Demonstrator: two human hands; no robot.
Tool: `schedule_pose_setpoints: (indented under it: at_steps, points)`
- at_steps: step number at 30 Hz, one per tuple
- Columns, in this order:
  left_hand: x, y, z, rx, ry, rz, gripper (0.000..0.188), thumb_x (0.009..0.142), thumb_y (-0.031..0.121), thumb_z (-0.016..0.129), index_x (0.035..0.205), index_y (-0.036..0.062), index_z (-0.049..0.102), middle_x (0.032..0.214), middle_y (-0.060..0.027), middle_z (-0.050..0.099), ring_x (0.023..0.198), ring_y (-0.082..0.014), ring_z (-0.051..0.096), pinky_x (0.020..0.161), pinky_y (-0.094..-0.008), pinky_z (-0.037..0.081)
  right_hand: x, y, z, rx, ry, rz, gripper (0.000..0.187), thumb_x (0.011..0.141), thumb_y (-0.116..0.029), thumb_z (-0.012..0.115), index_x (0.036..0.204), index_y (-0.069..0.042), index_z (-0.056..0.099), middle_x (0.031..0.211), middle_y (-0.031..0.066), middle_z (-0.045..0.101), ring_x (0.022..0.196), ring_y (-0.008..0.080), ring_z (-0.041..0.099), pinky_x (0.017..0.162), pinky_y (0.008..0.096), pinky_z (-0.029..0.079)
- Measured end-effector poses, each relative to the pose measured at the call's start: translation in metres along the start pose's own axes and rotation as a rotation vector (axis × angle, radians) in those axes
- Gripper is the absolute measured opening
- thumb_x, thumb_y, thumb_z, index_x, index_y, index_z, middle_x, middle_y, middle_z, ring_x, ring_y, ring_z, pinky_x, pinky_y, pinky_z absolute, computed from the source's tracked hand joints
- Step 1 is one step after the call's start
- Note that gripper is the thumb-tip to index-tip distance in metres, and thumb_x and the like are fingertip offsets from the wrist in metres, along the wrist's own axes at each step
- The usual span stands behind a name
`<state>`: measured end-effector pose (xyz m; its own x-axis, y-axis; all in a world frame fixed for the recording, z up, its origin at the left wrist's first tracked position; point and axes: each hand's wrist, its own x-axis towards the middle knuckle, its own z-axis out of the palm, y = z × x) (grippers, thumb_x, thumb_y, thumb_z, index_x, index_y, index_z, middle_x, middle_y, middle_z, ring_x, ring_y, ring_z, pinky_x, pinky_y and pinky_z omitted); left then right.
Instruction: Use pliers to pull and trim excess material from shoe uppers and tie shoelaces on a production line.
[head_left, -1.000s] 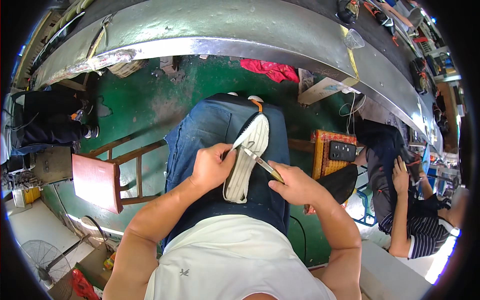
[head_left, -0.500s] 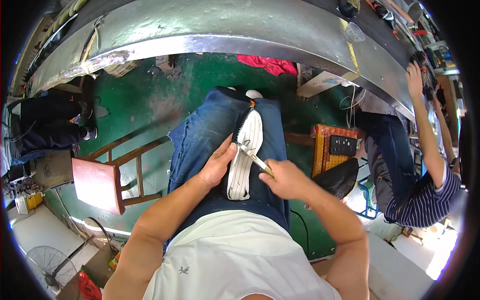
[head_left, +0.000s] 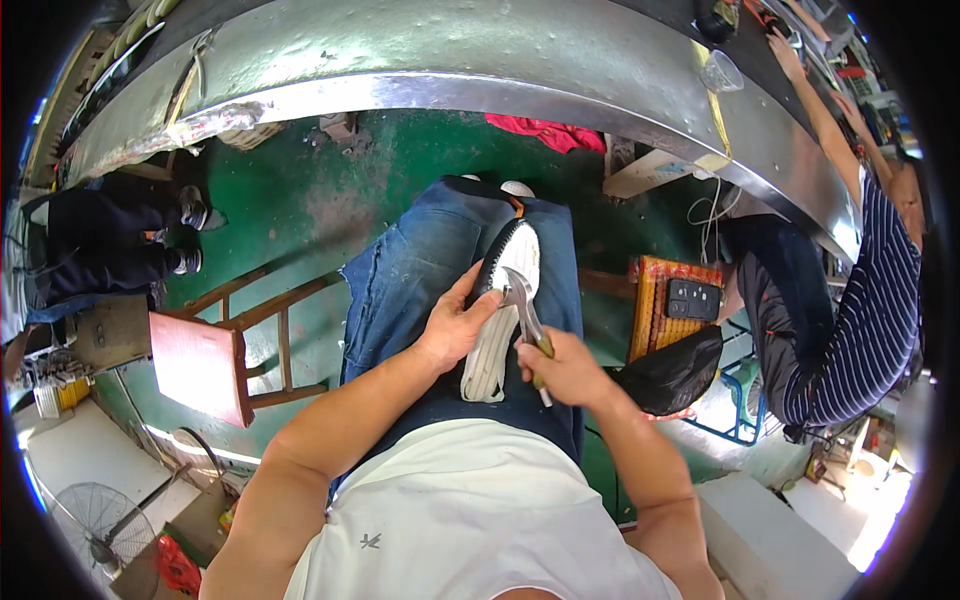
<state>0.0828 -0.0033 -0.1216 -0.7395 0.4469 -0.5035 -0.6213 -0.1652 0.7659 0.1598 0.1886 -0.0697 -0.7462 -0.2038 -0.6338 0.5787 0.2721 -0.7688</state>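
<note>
Sitting before a long metal workbench (head_left: 420, 50) spread beyond both hands, with a wooden stool (head_left: 198, 365) well to the left. Holding a black, white-bottomed shoe (head_left: 487, 365) between the hands, grasping its left edge with the left hand (head_left: 458, 326). Clenching metal pincers (head_left: 528, 315) in the right hand (head_left: 565, 370).

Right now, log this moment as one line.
left hand: holding shoe | right hand: gripping pincers, head at shoe's white underside | shoe: underside up, on blue jeans
</note>
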Motion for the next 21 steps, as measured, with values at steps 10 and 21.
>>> schedule_pose_setpoints:
  at_steps: [10, 21]
  points:
    - [0.007, 0.005, 0.005, 0.208, 0.033, -0.107, 0.057, 0.101, 0.029, 0.064, 0.144, -0.0032, 0.048, 0.126, -0.0141, 0.065, 0.115, -0.0185, 0.060, 0.101, -0.0306, 0.046, 0.010, 0.032, -0.062, 0.569, -0.488, 0.206, 0.044, 0.097, -0.026, 0.068, 0.125, 0.006, 0.058, 0.101, 0.0118, 0.071, 0.085, 0.0200, 0.071, 0.052, 0.0258, 0.056]
    - [0.012, 0.023, 0.004, 0.417, 0.008, -0.139, 0.054, 0.098, 0.030, 0.067, 0.138, -0.0029, 0.052, 0.121, -0.0135, 0.065, 0.108, -0.0184, 0.061, 0.096, -0.0329, 0.049, 0.014, -0.049, -0.050, -0.647, 0.029, -0.130, 0.045, 0.106, -0.038, 0.047, 0.095, 0.005, 0.057, 0.086, 0.0325, 0.063, 0.083, 0.0530, 0.060, 0.074, 0.0571, 0.047]
